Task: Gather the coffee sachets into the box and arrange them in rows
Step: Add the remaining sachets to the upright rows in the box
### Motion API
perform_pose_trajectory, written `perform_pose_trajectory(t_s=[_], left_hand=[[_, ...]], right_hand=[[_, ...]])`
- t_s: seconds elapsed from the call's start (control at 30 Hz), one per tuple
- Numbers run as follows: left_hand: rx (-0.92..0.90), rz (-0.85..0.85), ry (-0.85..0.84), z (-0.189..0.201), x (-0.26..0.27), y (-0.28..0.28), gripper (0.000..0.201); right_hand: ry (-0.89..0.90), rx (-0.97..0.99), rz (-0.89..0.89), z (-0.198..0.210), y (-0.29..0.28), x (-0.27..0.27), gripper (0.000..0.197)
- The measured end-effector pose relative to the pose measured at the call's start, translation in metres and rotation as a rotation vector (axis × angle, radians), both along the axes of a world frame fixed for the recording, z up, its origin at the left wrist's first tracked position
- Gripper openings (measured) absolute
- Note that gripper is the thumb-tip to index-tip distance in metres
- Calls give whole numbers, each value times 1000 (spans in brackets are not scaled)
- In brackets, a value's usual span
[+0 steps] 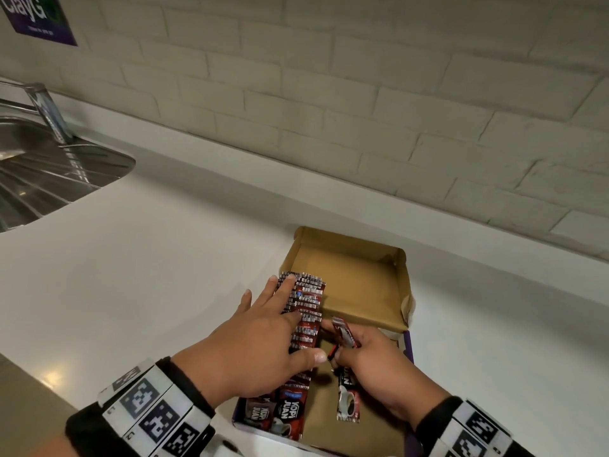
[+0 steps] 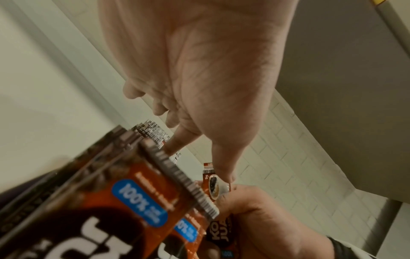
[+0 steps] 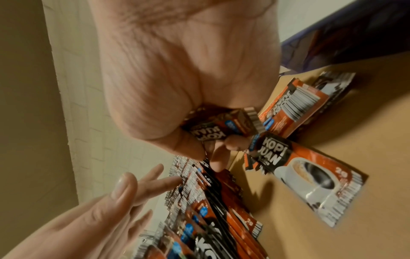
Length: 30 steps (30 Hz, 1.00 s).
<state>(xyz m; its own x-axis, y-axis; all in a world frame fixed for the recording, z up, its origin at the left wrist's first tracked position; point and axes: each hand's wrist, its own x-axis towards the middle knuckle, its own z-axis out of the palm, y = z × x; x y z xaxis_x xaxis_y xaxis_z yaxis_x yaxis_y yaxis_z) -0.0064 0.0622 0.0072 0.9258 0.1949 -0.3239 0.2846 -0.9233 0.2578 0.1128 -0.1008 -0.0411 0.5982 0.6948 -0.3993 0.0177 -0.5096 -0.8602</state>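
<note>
Marker-printed wristbands (image 1: pixel 155 413) fill the frame's bottom; just above, the left hand (image 1: pixel 253 344) lies spread, flat on the row of Kopi Juan sachets (image 1: pixel 304 311) along the cardboard box's (image 1: pixel 400 285) left wall, while the right hand (image 1: pixel 379 367) pinches several sachets (image 1: pixel 342 333) over its floor. If that pressing hand lifted carelessly, the slick overlapped row might fan apart. Beyond lie a white countertop (image 1: pixel 164 252), a steel sink (image 1: pixel 49 173) upper left, and a brick-tiled wall (image 1: pixel 329 77).

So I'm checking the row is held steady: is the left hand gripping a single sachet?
No: the left hand lies flat, fingers straight, on the row of sachets.
</note>
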Motion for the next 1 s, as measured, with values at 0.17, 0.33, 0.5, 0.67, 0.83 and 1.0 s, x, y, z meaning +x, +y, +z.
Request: perform_pose_trajectory(t_s=[0.17,0.33,0.5,0.67,0.83,1.0], left_hand=[[-1,-10,-2,-3,1,-1,82],[-10,-6,-7,-1,2,-1,81],[-63,23,-50,6,-2,2,86],[-127,84,-303,33,-2,5,57],[-173,10,-334,62,29,-10,24],[-164,-44,-187,68,63,-27,32]], right_hand=[[4,6,15,1,1,0,66],[42,16,15,1,1,3,65],[139,103,-84,2,-6,9,57],[335,256,-220,19,-26,21,45],[411,328,-149,34,-45,20,32],[319,320,-98,50,-50,11,21]])
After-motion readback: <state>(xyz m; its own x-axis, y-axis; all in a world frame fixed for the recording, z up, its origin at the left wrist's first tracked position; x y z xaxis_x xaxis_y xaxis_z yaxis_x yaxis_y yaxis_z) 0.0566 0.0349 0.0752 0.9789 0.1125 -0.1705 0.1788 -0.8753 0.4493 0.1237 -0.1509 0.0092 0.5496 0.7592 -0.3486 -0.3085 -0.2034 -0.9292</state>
